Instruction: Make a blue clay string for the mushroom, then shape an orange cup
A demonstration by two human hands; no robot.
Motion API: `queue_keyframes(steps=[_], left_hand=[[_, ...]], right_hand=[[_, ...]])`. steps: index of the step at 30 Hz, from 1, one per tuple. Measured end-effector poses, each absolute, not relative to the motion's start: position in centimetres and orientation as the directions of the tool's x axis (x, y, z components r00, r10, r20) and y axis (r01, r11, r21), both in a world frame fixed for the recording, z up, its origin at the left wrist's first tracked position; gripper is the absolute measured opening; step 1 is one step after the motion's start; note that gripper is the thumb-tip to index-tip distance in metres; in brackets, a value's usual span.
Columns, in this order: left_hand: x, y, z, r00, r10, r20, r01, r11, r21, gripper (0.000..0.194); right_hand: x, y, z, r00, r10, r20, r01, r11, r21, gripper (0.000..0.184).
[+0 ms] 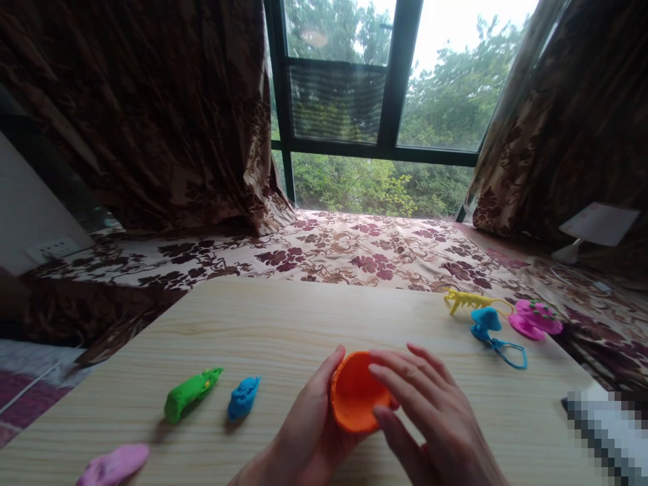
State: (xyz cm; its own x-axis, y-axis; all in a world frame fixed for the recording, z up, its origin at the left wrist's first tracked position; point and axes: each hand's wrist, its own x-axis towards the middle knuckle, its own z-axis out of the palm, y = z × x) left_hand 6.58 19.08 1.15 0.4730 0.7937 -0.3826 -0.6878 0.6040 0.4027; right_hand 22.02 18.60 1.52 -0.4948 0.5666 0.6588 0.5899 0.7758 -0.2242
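Observation:
An orange bowl (357, 395), apparently of modelling clay, is tilted with its hollow facing me. My left hand (316, 412) cups it from the left and below, thumb along the rim. On the right side, my right hand (430, 412) has its thumb and fingers at the rim, gripping the wall there; its fingertips overlap the opening. To the left on the table lie a green clay figure (190, 397) with a leafy tip, a small blue clay lump (244, 398) and a pink clay piece (115, 464) cut off by the frame's lower edge.
Toward the right rear of the wooden table (263, 317) sit a yellow clay shape (468, 301), a blue clay figure (487, 320) with a loop, and a pink clay piece (536, 318) with green dots. A blurred-out object (612, 432) is at right. A lamp (600, 224) stands beyond.

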Motion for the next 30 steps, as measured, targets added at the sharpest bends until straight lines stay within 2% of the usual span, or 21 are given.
queue_keyframes(steps=[3,5,9,12,15,17,20,23,27,30], left_hand=[[6.8,18.7,1.9,0.511,0.743,-0.431,-0.561,0.669,0.487,0.046],[6.9,18.5,2.5,0.539,0.709,-0.455,-0.493,0.703,0.512,0.052],[7.0,18.2,3.1,0.452,0.782,-0.43,-0.487,0.62,0.616,0.056],[7.3,18.1,2.7,0.325,0.899,-0.292,-0.373,0.406,0.834,0.052],[7.7,18.0,2.3,0.209,0.974,-0.091,-0.159,0.126,0.979,0.032],[7.8,17.9,2.0,0.13,0.991,-0.011,-0.03,0.015,0.999,0.027],[7.7,17.7,1.7,0.038,0.999,0.025,0.134,-0.03,0.991,0.028],[7.5,17.7,1.7,0.058,0.996,0.065,0.242,-0.077,0.967,0.026],[7.6,17.7,2.0,0.11,0.991,0.074,0.297,-0.104,0.949,0.027],[7.8,17.7,2.0,0.106,0.993,0.051,0.27,-0.078,0.96,0.027]], right_hand=[[22.8,18.6,1.7,-0.364,0.745,0.559,0.6,0.647,-0.471,0.049],[22.9,18.8,1.3,-0.352,0.804,0.48,0.54,0.593,-0.597,0.047],[22.8,19.4,0.5,-0.287,0.849,0.445,0.452,0.529,-0.718,0.037],[22.9,19.8,0.5,-0.196,0.867,0.458,0.447,0.495,-0.745,0.036],[22.7,19.7,0.5,-0.226,0.873,0.433,0.452,0.488,-0.747,0.033],[22.5,19.4,0.6,-0.258,0.874,0.413,0.468,0.487,-0.738,0.026],[22.4,19.2,0.6,-0.275,0.877,0.393,0.502,0.48,-0.719,0.016],[22.4,19.1,0.5,-0.292,0.885,0.364,0.537,0.466,-0.703,0.012],[22.3,19.0,0.2,-0.29,0.895,0.339,0.598,0.446,-0.666,0.012],[22.3,18.9,0.2,-0.277,0.901,0.334,0.625,0.433,-0.649,0.014]])
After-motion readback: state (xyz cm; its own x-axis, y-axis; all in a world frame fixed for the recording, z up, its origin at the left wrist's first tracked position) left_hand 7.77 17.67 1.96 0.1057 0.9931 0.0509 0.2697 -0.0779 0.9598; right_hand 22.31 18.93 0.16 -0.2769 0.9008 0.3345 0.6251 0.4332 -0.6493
